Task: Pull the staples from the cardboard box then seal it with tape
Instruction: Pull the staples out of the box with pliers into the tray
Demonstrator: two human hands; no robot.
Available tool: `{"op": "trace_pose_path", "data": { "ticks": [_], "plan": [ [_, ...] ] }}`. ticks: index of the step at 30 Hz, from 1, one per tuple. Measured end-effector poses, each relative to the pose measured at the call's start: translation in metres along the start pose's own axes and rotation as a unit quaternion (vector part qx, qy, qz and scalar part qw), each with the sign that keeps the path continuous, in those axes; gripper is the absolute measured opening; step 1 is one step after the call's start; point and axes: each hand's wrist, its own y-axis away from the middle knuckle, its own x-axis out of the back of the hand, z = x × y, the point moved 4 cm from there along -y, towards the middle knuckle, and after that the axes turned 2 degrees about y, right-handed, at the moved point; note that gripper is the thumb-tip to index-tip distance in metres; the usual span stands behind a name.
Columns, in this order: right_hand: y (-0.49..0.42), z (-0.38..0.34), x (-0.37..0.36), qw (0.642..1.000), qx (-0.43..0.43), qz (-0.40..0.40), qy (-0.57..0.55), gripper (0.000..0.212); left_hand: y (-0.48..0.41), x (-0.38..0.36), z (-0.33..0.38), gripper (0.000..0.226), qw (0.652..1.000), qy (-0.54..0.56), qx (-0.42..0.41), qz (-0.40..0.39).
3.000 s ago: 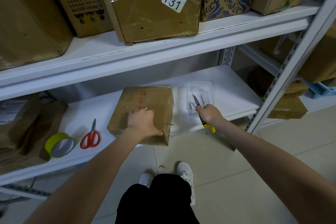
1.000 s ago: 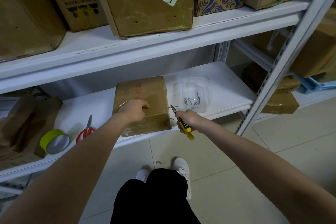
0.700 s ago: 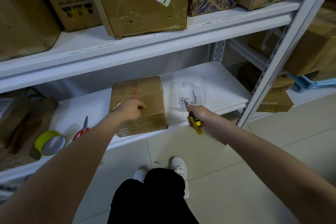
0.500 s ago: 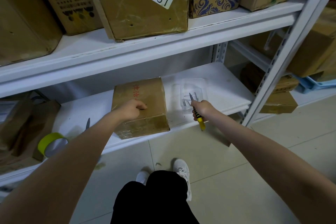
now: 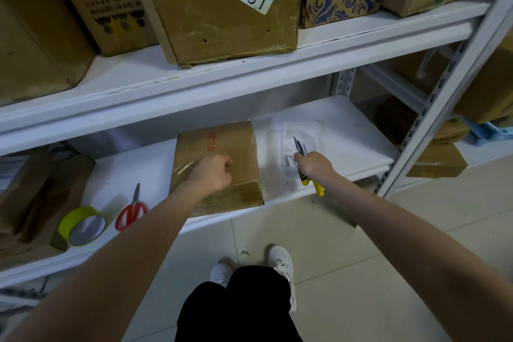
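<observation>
A small cardboard box (image 5: 236, 141) with red print lies on the lower white shelf (image 5: 349, 133). My left hand (image 5: 213, 172) rests on its top with the fingers curled under. My right hand (image 5: 312, 165) grips yellow-handled pliers (image 5: 301, 153), their jaws pointing into a clear plastic tray (image 5: 304, 130) that holds several pulled staples (image 5: 288, 159). One staple (image 5: 265, 189) sticks out of the box's near right corner. A yellow tape roll (image 5: 82, 226) and red-handled scissors (image 5: 130, 211) lie on the shelf to the left.
The upper shelf (image 5: 249, 69) carries several cartons, one labelled 131 (image 5: 222, 14). Brown paper bags (image 5: 41, 191) crowd the lower shelf's left end. A slanted metal upright (image 5: 444, 97) stands at the right, with more boxes behind it. Tiled floor and my white shoes are below.
My right hand carried the pliers from the box's near right corner over to the clear tray. My left hand stayed on the box top.
</observation>
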Motion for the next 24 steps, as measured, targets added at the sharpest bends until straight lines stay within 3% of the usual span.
{"op": "trace_pose_path", "data": {
  "ticks": [5, 9, 12, 15, 24],
  "plan": [
    [0.011, 0.003, -0.020, 0.988, -0.024, -0.122, -0.094, 0.042, -0.001, -0.015, 0.014, 0.050, 0.998, -0.040, 0.039, 0.004],
    [0.030, 0.017, -0.039, 0.935, -0.139, -0.276, -0.175, 0.021, 0.001, -0.024, 0.023, 0.065, 0.995, -0.075, 0.061, 0.022],
    [0.042, 0.028, -0.053, 0.897, -0.169, -0.361, -0.192, 0.020, 0.000, -0.025, 0.025, 0.068, 0.995, -0.078, 0.063, 0.027],
    [0.047, 0.030, -0.066, 0.884, -0.181, -0.387, -0.190, 0.025, -0.002, -0.022, 0.025, 0.070, 0.995, -0.076, 0.070, 0.012],
    [0.045, 0.020, -0.083, 0.887, -0.169, -0.368, -0.223, 0.030, -0.004, -0.022, 0.023, 0.073, 0.995, -0.073, 0.061, -0.002]
  ]
}}
